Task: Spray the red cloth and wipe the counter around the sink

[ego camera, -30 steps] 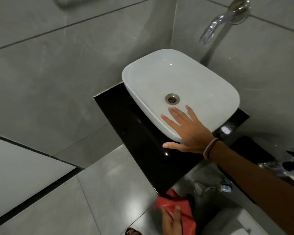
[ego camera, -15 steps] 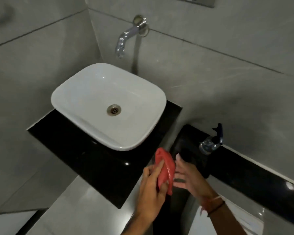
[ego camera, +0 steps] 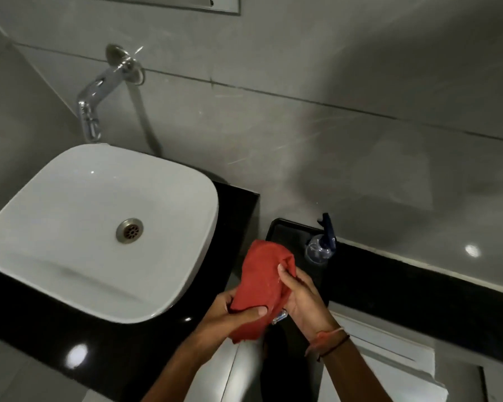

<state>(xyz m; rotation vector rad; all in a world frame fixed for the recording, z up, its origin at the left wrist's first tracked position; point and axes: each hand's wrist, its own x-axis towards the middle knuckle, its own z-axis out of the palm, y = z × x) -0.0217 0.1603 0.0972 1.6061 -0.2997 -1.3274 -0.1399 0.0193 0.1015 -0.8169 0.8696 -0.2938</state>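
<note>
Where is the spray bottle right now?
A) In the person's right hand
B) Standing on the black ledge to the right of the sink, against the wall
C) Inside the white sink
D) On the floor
B: the spray bottle stands on the black ledge by the wall, untouched, while the left hand and right hand both hold the red cloth.

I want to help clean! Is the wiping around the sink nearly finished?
Not yet. Done: the red cloth is picked up, held by the left hand and right hand. Left: the spray bottle stands untouched on the ledge, so spraying comes next, then wiping the black counter around the sink.
</note>
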